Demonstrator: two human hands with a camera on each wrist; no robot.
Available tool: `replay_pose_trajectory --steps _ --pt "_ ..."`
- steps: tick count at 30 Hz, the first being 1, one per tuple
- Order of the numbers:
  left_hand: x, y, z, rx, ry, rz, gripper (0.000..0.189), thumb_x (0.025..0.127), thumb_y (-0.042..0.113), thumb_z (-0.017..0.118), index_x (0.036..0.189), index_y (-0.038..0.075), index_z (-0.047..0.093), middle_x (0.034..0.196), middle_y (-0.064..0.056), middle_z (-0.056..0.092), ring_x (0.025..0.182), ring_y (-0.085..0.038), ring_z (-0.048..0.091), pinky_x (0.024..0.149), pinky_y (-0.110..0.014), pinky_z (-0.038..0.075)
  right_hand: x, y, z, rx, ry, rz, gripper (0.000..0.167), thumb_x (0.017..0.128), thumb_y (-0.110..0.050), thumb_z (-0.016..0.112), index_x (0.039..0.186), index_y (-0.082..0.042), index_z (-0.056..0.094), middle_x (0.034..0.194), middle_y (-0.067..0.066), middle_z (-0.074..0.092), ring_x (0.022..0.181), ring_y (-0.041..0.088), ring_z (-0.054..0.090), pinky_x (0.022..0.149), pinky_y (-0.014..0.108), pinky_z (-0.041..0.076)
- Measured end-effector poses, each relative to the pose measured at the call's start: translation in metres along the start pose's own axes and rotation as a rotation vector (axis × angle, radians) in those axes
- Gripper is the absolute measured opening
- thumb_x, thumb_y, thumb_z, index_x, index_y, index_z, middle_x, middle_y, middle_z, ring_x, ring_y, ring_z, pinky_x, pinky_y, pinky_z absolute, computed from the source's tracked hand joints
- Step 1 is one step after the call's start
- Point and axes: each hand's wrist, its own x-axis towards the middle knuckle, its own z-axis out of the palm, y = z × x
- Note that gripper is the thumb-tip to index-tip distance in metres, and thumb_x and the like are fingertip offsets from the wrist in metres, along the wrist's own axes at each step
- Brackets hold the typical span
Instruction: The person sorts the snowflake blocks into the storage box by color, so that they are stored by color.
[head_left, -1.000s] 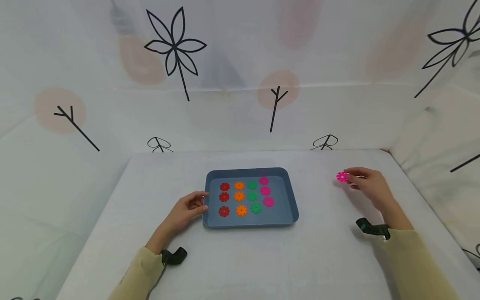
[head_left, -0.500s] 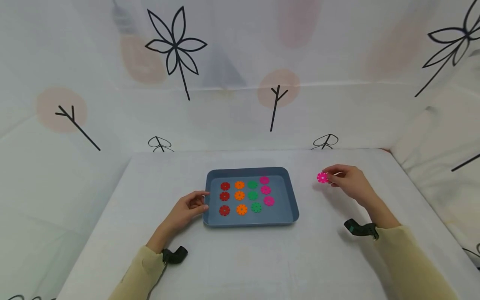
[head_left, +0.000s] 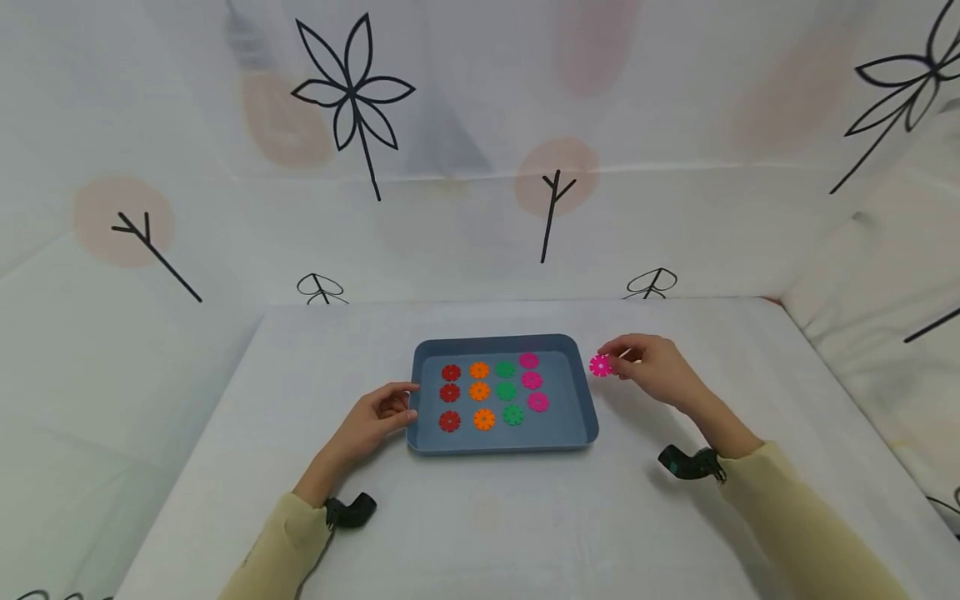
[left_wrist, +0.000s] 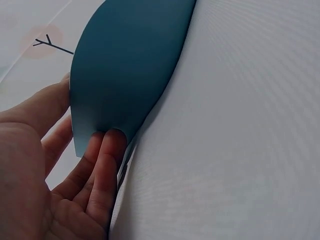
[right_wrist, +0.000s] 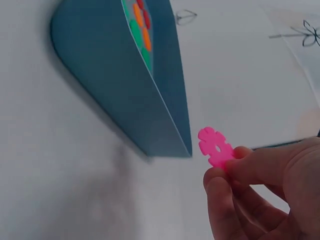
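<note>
A blue-grey tray (head_left: 570,417) lies on the white table. Inside are notched plastic flower discs in columns: red (head_left: 450,392), orange (head_left: 479,391), green (head_left: 506,391) and pink (head_left: 532,380). At its left side, my left hand (head_left: 377,417) holds the rim; in the left wrist view its fingertips (left_wrist: 116,137) press against the outer wall. My right hand (head_left: 656,367) pinches another pink flower disc (right_wrist: 216,147) between thumb and fingers. That disc is raised above the cloth, just outside the tray's right rim, its face turned toward the head camera.
White cloth covers the table (head_left: 480,525). A fabric backdrop (head_left: 465,233) with drawn flowers and twigs rises behind it and along both sides. Dark wrist cameras sit on the left wrist (head_left: 351,510) and the right wrist (head_left: 690,462).
My right hand has moved left across the table with the pink flower disc, reaching the tray's right side. My left hand stays at the tray's left rim, and the tray keeps its place.
</note>
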Motion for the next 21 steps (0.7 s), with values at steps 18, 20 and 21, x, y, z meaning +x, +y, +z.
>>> replay_pose_trajectory --steps 18,20,21 --pt "0.001 0.001 0.001 0.015 0.007 -0.007 0.046 0.093 0.026 0.073 0.135 0.012 0.060 0.104 -0.007 0.057 0.093 -0.025 0.059 0.082 -0.023 0.050 0.010 -0.026 0.030 -0.076 -0.182 -0.282 0.020 0.091 0.003 0.064 0.101 -0.010 0.076 0.094 -0.003 0.069 0.085 0.014 0.061 0.074 0.031 0.054" --pt "0.001 0.001 0.001 0.014 0.007 -0.004 0.046 0.093 0.025 0.072 0.135 0.012 0.060 0.104 -0.007 0.057 0.093 -0.025 0.059 0.082 -0.023 0.050 0.012 -0.029 0.030 -0.104 -0.232 -0.308 0.020 0.092 0.002 0.064 0.101 -0.011 0.076 0.095 -0.004 0.069 0.086 0.014 0.061 0.074 0.032 0.053" --pt "0.002 0.000 0.000 0.014 0.008 -0.003 0.046 0.093 0.025 0.072 0.135 0.012 0.060 0.104 -0.007 0.057 0.093 -0.025 0.059 0.082 -0.023 0.050 0.014 -0.031 0.031 -0.115 -0.265 -0.322 0.020 0.092 0.002 0.064 0.101 -0.011 0.076 0.096 -0.004 0.069 0.087 0.014 0.061 0.074 0.032 0.053"
